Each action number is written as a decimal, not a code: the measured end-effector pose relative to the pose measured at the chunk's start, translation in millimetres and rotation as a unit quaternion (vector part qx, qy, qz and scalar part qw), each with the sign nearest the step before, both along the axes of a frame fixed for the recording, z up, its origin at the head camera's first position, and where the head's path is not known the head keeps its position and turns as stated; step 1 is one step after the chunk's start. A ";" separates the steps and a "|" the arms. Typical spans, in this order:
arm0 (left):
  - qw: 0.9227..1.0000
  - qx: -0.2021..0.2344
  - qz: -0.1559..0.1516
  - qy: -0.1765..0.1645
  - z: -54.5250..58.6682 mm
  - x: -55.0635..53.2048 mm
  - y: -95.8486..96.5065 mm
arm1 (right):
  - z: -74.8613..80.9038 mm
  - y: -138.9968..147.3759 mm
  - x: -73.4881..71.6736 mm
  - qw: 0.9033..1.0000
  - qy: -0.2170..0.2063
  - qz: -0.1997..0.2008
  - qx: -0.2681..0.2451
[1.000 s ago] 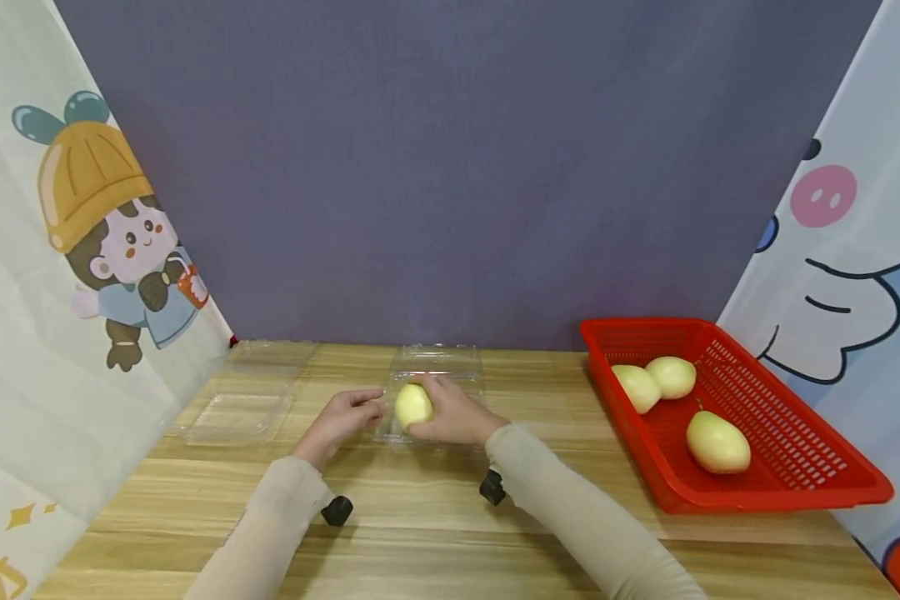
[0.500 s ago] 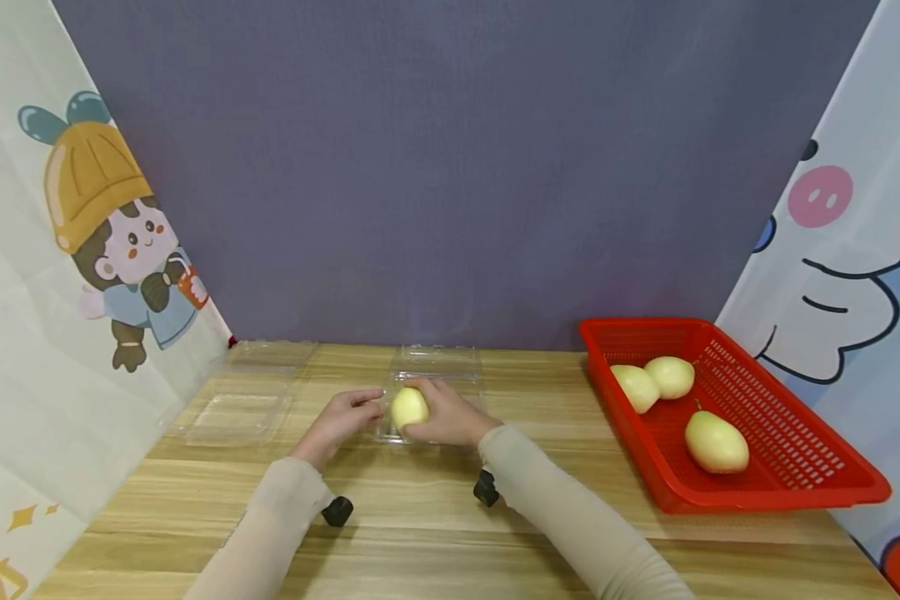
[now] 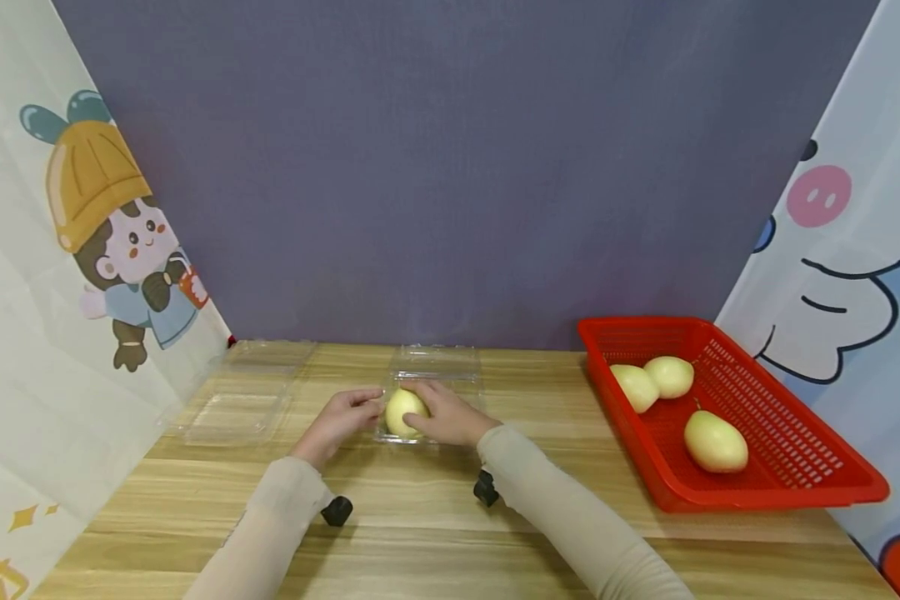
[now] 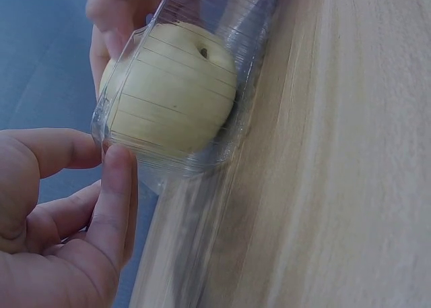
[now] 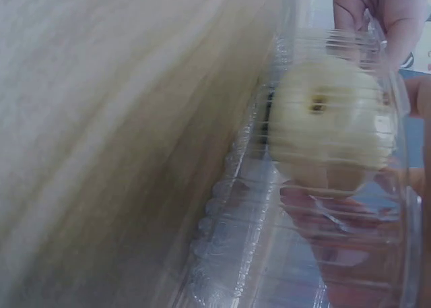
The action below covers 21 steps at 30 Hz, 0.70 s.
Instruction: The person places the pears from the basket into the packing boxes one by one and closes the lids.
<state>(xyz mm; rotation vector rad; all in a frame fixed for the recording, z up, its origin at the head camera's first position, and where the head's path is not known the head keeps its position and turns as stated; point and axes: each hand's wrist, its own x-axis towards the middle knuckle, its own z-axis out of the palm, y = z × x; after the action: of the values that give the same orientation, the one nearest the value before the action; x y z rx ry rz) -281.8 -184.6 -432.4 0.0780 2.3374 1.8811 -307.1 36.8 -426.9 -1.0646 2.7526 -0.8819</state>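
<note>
A pale yellow pear (image 3: 403,413) sits in the near part of a clear plastic clamshell box (image 3: 438,363), whose lid lies open toward the back. My right hand (image 3: 452,415) holds the pear from the right, thumb on the near side and fingers over the far side. Through the ribbed wall in the right wrist view, the pear (image 5: 330,129) shows low inside the box. At the box's left edge, my left hand (image 3: 342,421) pinches the rim; its fingertips (image 4: 118,163) touch the plastic in the left wrist view.
On the right stands a red basket (image 3: 645,467) with three pears, one of them (image 3: 716,442) nearest. A second open clear box (image 3: 232,417) lies on the left of the wooden table (image 3: 420,533). A grey panel (image 3: 450,183) rises behind.
My right hand has moved slightly left and lowered the pear into the box, its grip now looking looser. The left hand has stayed at the box's edge.
</note>
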 end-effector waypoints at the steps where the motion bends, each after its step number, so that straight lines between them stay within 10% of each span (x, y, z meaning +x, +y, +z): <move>1: 1.000 0.000 0.000 -0.001 0.1 0.0 0.2 | 0.1 0.3 0.2 1.000 0.000 0.001 -0.001; 21: 1.000 -0.007 0.004 -0.004 3.2 2.4 0.4 | -1.5 -0.2 -5.0 1.000 0.009 0.010 -0.001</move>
<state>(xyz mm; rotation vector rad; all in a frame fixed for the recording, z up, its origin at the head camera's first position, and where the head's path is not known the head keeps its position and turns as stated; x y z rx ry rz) -279.4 -184.2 -429.2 0.0601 2.3483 1.8652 -312.1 36.6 -428.4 -1.1024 2.7512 -0.8759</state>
